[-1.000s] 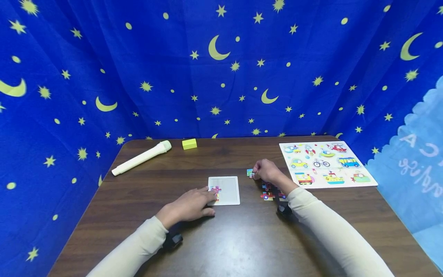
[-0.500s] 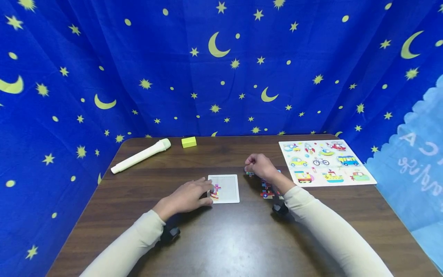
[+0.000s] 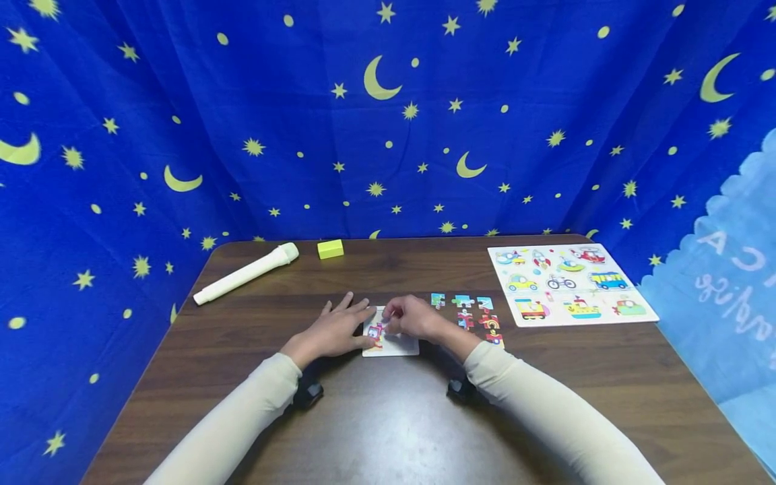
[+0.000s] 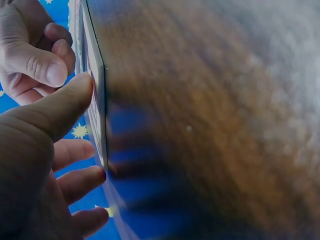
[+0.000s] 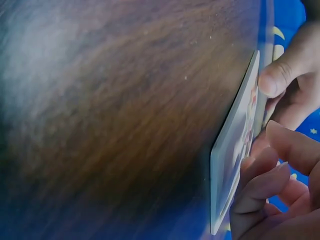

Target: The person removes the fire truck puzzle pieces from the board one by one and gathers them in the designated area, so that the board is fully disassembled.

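A white puzzle tray (image 3: pixel 402 348) lies on the table, with joined jigsaw pieces (image 3: pixel 375 333) showing a pink and red picture at its left. My left hand (image 3: pixel 333 331) lies along the tray's left side with fingers spread, the thumb on the picture. In the left wrist view its thumb (image 4: pixel 82 87) touches the tray edge. My right hand (image 3: pixel 414 319) is over the tray, thumb and fingers curled together in a pinch; the small jigsaw piece in them is almost wholly hidden. Loose jigsaw pieces (image 3: pixel 463 301) lie right of the tray, some partly covered by the right forearm.
A board of vehicle pictures (image 3: pixel 564 286) lies at the back right. At the back left are a long pale stick with a rounded head (image 3: pixel 248 275) and a yellow block (image 3: pixel 330 249). A blue star-and-moon curtain (image 3: pixel 315 121) hangs behind the table (image 3: pixel 388 417).
My right hand has moved left from the loose pieces to over the tray, uncovering several of them. My left hand has shifted slightly, its fingers spreading and its thumb coming onto the tray.
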Available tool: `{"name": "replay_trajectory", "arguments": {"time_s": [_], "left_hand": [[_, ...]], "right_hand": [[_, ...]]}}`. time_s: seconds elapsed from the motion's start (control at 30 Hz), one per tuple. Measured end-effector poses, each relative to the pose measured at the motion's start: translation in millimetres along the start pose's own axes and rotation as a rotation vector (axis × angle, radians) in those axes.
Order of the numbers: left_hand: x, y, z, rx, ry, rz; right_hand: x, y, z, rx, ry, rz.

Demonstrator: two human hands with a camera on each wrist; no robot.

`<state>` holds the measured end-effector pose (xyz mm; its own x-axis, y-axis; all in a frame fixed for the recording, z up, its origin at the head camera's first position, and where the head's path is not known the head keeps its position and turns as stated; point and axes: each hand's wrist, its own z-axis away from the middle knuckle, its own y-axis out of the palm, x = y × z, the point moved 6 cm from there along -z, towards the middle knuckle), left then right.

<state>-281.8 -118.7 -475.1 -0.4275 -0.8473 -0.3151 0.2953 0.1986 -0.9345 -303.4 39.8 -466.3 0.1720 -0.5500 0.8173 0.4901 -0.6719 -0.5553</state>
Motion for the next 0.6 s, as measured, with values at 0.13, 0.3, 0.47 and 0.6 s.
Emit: {"name": "replay_trajectory", "arguments": {"time_s": [0.13, 0.3, 0.47, 0.6], "left_hand": [[1.3, 1.2, -0.8, -0.002, -0.002, -0.012], [0.7, 1.4, 0.0, -0.004, -0.002, -0.038], [-0.9, 0.7, -0.3, -0.010, -0.002, -0.054], [-1.7, -0.6, -0.8, 0.012, -0.020, -0.062]], "right_hand": [[4.0, 4.0, -0.2, 0.005, -0.012, 0.059], [7.0, 8.4, -1.9, 0.004, -0.009, 0.124], [7.8, 11.7, -2.0, -0.007, 0.024, 0.143], [7.3, 12.7, -2.9, -0.012, 0.037, 0.158]]}}
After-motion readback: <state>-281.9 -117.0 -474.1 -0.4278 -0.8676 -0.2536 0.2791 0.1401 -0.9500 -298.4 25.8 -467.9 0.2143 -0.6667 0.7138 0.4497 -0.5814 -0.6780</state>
